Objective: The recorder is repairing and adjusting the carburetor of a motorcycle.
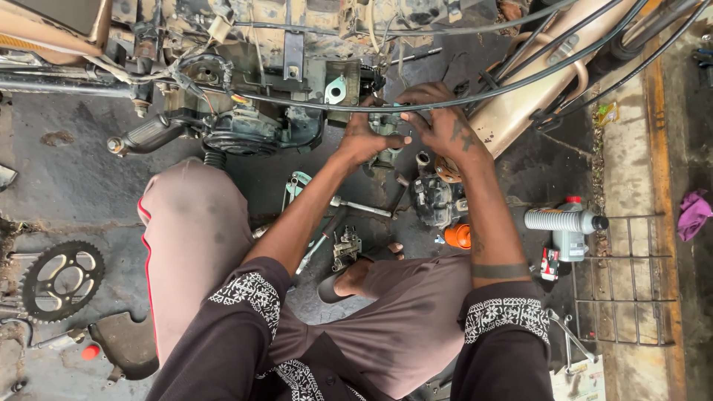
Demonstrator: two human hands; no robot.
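Both of my hands meet at a small grey metal engine part (386, 125) beside the motorcycle engine (245, 122). My left hand (364, 137) grips the part from the left, thumb stretched across it. My right hand (445, 122) closes over it from the right, fingers curled on its top. A black cable (520, 78) runs just above my knuckles. The part's lower half is hidden behind my fingers.
On the stained concrete floor lie a ratchet wrench (356, 206), a dark engine piece (434, 200), an orange cap (459, 236), a grey oil bottle (564, 220) on its side, a sprocket (61, 281) at left, a wire rack (631, 282) and a purple rag (694, 214).
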